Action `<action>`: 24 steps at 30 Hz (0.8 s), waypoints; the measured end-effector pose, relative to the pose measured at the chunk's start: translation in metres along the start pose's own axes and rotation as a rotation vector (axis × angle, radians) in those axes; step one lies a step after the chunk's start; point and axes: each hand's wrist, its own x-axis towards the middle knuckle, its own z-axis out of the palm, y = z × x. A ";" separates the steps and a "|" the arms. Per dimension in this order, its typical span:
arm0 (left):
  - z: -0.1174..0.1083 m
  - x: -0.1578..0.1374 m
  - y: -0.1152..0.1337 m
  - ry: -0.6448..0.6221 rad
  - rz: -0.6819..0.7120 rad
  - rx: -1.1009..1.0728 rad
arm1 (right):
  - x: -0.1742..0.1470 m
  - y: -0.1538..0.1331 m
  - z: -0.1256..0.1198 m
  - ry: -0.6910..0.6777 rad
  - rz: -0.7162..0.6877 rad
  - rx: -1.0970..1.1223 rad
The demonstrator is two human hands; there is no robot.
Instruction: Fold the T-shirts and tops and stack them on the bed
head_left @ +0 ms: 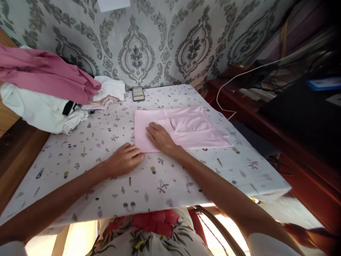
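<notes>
A light pink garment (191, 138), partly folded and with a loose fold on its right half, lies flat on the patterned tablecloth (106, 195). My right hand (161, 138) rests palm down on the garment's smooth left half, fingers stretched out. At the near left corner of the garment, my left hand (125, 160) has its fingers curled and closed at the cloth edge. The thumb side of that hand touches the corner, while its fingertips are partly hidden.
A pile of clothes stands at the left, with a dark pink cloth (48, 73) over a white garment (34, 106) and folded white cloth (112, 89). A small box (138, 94) sits near the wall. At the right are a dark wooden desk (298, 160) and a white cable (222, 87).
</notes>
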 end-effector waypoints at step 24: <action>-0.010 -0.011 0.026 -0.169 -0.285 0.116 | -0.002 0.006 0.003 0.063 -0.027 -0.022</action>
